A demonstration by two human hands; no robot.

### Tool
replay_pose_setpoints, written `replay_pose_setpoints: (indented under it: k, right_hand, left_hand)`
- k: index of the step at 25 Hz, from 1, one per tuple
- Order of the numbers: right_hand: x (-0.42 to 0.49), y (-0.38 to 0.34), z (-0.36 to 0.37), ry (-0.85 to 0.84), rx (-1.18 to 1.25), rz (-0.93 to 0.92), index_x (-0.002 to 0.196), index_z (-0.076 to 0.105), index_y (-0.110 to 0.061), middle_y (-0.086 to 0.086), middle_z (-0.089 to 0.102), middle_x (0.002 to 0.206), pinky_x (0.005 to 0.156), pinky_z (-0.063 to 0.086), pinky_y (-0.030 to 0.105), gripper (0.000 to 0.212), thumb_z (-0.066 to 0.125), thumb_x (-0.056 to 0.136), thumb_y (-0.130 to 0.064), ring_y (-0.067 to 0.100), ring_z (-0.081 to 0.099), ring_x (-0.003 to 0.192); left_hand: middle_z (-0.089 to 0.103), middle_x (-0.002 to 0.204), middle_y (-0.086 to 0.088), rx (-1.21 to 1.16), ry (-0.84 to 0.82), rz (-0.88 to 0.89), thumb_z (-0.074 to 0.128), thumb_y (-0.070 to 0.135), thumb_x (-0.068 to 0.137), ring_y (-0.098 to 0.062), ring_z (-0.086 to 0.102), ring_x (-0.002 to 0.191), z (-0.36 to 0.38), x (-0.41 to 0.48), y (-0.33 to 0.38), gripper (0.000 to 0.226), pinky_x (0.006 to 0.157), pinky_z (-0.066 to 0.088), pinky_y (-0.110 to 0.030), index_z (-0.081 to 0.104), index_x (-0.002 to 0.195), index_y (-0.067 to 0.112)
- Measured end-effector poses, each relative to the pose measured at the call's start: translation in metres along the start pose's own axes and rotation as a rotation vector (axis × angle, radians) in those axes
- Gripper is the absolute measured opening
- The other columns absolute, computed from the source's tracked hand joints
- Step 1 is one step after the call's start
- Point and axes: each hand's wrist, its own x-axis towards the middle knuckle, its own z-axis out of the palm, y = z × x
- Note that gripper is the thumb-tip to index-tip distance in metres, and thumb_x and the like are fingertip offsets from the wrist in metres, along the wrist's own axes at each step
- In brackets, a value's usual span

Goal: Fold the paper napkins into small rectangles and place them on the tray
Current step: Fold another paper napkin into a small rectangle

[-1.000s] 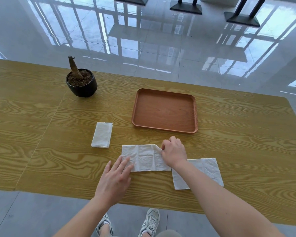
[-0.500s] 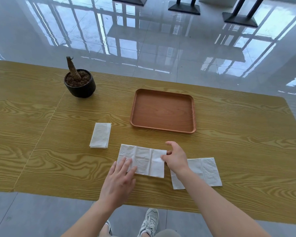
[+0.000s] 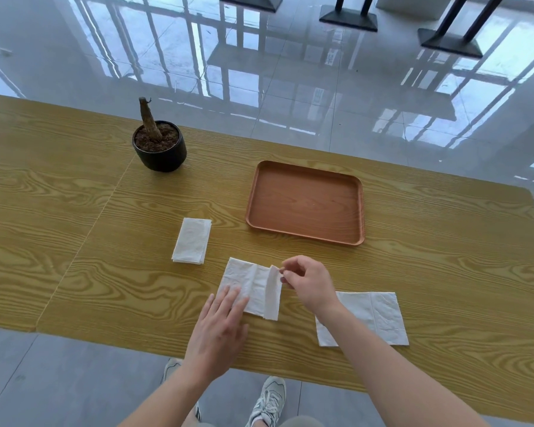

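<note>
- left hand is lying flat with straight fingers, pressing down the near left part of the middle napkin
- right hand is pinching that napkin's right flap between thumb and forefinger, other fingers loosely curled; the flap is standing up off the table, looking ready to go over to the left
- middle napkin is sitting close to the table's near edge, about mid-length, showing creases and reading as half done (a wide strip, not a small rectangle yet)
- folded napkin is lying left of it and a bit farther from the near edge, apart from it, with no hand touching it; it is already looking like a narrow rectangle
- right napkin is lying by the near edge on the right, partly hidden under the right forearm, looking flat, wide and not worked on
- tray is sitting toward the far edge, right of the table's middle, holding nothing
- progress is looking early: one napkin seemingly folded, one mid-fold, one waiting, none on the tray; what is remaining is finishing this fold, folding the right one and moving all three over
- plant pot is standing near the far edge, left of the tray and well apart from the napkins
</note>
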Motion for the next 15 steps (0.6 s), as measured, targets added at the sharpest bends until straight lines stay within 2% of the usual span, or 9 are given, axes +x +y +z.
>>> replay_pose_setpoints:
  k: [2,5,7,10,12,15]
  right_hand:
    - [0.003,0.006,-0.003,0.043,-0.2,-0.062,0.102,0.073,-0.02,-0.008,0.074,0.094,0.082,0.058,0.031,0.014,0.072,0.089,-0.013,0.01,0.069,0.085]
    - [0.004,0.01,0.002,-0.035,-0.403,-0.164,0.122,0.066,-0.023,-0.009,0.065,0.112,0.082,0.055,0.034,0.039,0.077,0.085,-0.018,0.008,0.06,0.077]
    - [0.006,0.008,0.008,-0.086,-0.458,-0.222,0.13,0.062,-0.026,-0.01,0.062,0.118,0.083,0.054,0.034,0.047,0.071,0.087,-0.01,0.005,0.055,0.081]
    - [0.008,0.006,0.006,-0.146,-0.543,-0.27,0.11,0.07,-0.025,-0.01,0.064,0.114,0.084,0.052,0.037,0.04,0.061,0.082,0.002,0.012,0.053,0.099]
    - [0.008,0.005,-0.003,-0.162,-0.558,-0.299,0.092,0.072,-0.02,-0.01,0.067,0.11,0.088,0.051,0.039,0.026,0.065,0.08,0.002,0.015,0.052,0.104]
    - [0.004,-0.002,-0.017,-0.14,-0.373,-0.359,0.086,0.072,-0.014,-0.008,0.075,0.104,0.1,0.046,0.034,0.015,0.078,0.079,-0.001,0.015,0.053,0.118]
  left_hand:
    - [0.047,0.151,-0.007,-0.075,0.037,-0.037,0.063,0.024,0.09,-0.025,0.034,0.147,-0.001,-0.001,0.001,0.053,0.119,0.03,-0.047,0.051,0.141,0.014]
    - [0.051,0.147,-0.009,-0.086,0.049,-0.001,0.066,0.022,0.088,-0.026,0.04,0.143,-0.002,-0.002,0.005,0.052,0.115,0.037,-0.047,0.053,0.137,0.012]
    - [0.053,0.143,-0.01,-0.052,0.051,0.038,0.066,0.021,0.085,-0.028,0.044,0.14,0.0,-0.004,0.008,0.05,0.112,0.04,-0.049,0.056,0.134,0.013]
    - [0.058,0.137,-0.012,-0.012,0.068,0.054,0.073,0.019,0.077,-0.031,0.05,0.134,0.001,-0.003,0.009,0.053,0.109,0.043,-0.051,0.061,0.128,0.013]
    - [0.058,0.138,-0.013,-0.02,0.031,0.044,0.078,0.027,0.074,-0.032,0.05,0.135,-0.001,0.001,0.009,0.059,0.111,0.042,-0.05,0.061,0.129,0.014]
    - [0.047,0.151,-0.009,-0.055,-0.024,0.039,0.082,0.046,0.07,-0.029,0.038,0.144,-0.005,0.007,0.012,0.08,0.118,0.032,-0.048,0.053,0.139,0.018]
